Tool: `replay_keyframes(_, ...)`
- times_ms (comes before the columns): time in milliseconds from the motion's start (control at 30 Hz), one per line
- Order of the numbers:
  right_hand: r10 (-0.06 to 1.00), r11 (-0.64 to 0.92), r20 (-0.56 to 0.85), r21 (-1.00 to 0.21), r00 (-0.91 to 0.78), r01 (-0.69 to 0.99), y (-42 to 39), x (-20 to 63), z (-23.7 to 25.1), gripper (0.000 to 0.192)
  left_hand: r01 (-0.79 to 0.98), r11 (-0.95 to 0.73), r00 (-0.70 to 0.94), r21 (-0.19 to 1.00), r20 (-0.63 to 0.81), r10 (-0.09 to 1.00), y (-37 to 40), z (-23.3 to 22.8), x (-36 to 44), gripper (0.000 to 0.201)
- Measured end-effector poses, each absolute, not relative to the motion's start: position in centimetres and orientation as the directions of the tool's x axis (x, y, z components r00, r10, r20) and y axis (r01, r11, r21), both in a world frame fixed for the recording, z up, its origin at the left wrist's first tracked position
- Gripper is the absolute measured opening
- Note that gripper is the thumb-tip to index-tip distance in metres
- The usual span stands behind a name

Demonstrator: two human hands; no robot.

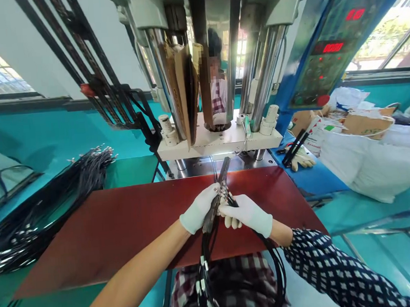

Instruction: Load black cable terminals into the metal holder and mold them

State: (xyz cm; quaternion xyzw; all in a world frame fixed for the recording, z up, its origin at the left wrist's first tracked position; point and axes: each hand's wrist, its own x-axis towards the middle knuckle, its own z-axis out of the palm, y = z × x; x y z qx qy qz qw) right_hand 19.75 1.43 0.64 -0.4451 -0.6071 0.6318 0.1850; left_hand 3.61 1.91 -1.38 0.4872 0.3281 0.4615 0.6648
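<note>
- The dark strip [223, 167] lies between the hands, its long axis pointing forward, the far tip beyond the fingers and leaning right.
- The left hand [203, 207] is nearer, its fingers closed around the strip; the right hand's [249, 214] fingers pinch black cables [205, 247] just beside it.
- The cables droop below the fingers toward the lap — thin, looped, with pale bands and silvery ends.
</note>
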Motion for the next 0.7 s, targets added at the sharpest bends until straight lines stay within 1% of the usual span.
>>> replay_keyframes(67,0.806,-0.182,-0.330,-0.928,-0.492,0.324,1.2,19.7,0.4,0.017,-0.285,0.084,0.295,0.955,0.003,0.956,2.0,-1.9,4.1,0.042)
replay_keyframes(167,0.815,-0.163,-0.304,-0.937,-0.493,0.309,1.0,19.7,0.0,0.014,-0.291,0.066,0.258,0.954,0.012,0.966,2.0,-2.5,4.3,0.042)
replay_keyframes(267,0.812,-0.158,-0.297,-0.940,-0.503,0.301,0.8,19.6,0.1,0.014,-0.292,0.053,0.242,0.955,0.020,0.970,1.9,-2.9,4.3,0.041)
replay_keyframes(367,0.817,-0.137,-0.287,-0.939,-0.500,0.316,0.3,19.3,0.4,0.017,-0.280,0.077,0.222,0.957,-0.014,0.975,1.8,-3.0,4.6,0.040)
replay_keyframes(467,0.845,-0.084,-0.275,-0.915,-0.459,0.393,-0.3,19.0,0.6,0.018,-0.277,0.097,0.180,0.956,-0.048,0.983,1.9,-3.5,4.9,0.039)
replay_keyframes(533,0.870,-0.064,-0.275,-0.887,-0.410,0.458,-0.6,18.7,0.5,0.018,-0.283,0.082,0.132,0.956,-0.046,0.990,1.9,-4.2,5.1,0.039)
replay_keyframes(600,0.876,-0.087,-0.290,-0.881,-0.384,0.465,-0.9,18.6,0.3,0.016,-0.263,0.050,0.090,0.963,-0.027,0.996,1.9,-4.6,5.2,0.039)
replay_keyframes(700,0.860,-0.135,-0.309,-0.905,-0.406,0.403,-1.0,18.7,-0.1,0.015,-0.208,0.019,0.106,0.978,0.003,0.994,1.6,-4.1,5.2,0.038)
